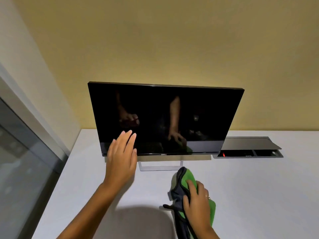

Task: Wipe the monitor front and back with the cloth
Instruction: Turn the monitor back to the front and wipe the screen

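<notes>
- The monitor (165,118) stands on the white desk (250,195), screen dark; its thin stand (160,165) probably tips easily, so steady the bezel, not the glass.
- The cloth (186,178), soft and limp, lies bunched on the desk under the right hand (196,200), whose curled fingers grip it.
- The left hand (122,157), fingers straight, reaches the lower-left bezel, holding nothing.

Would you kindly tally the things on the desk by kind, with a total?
Monitor: 1
Cloth: 1
Desk cable box, lid open: 1
Total: 3
</notes>
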